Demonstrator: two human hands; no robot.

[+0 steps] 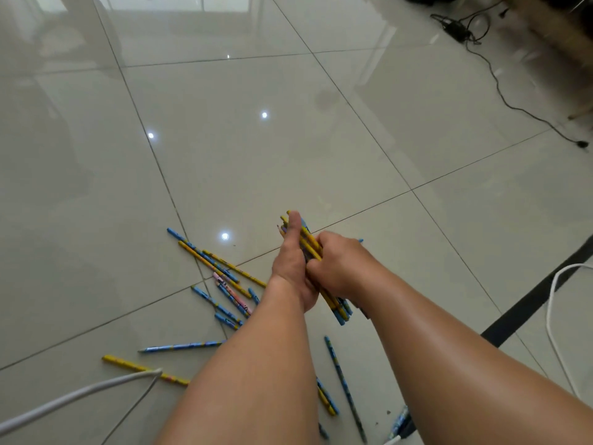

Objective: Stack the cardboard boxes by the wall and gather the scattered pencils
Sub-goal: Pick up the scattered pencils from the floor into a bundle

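A bundle of pencils (308, 244), yellow and blue, is held between both hands above the tiled floor. My left hand (290, 261) cups the bundle from the left with the thumb pointing up. My right hand (337, 268) is closed around it from the right. Several loose pencils (221, 271) lie crossed on the floor just left of my hands. A blue pencil (183, 346) and a yellow pencil (141, 368) lie nearer me at the left. Another blue pencil (343, 383) lies between my forearms. No cardboard boxes are in view.
A white cable (64, 399) runs in from the lower left over the yellow pencil. Another white cable (555, 303) loops at the right beside a dark floor strip (526, 306). Black cords and an adapter (457, 28) lie at the top right by wooden furniture (552, 24).
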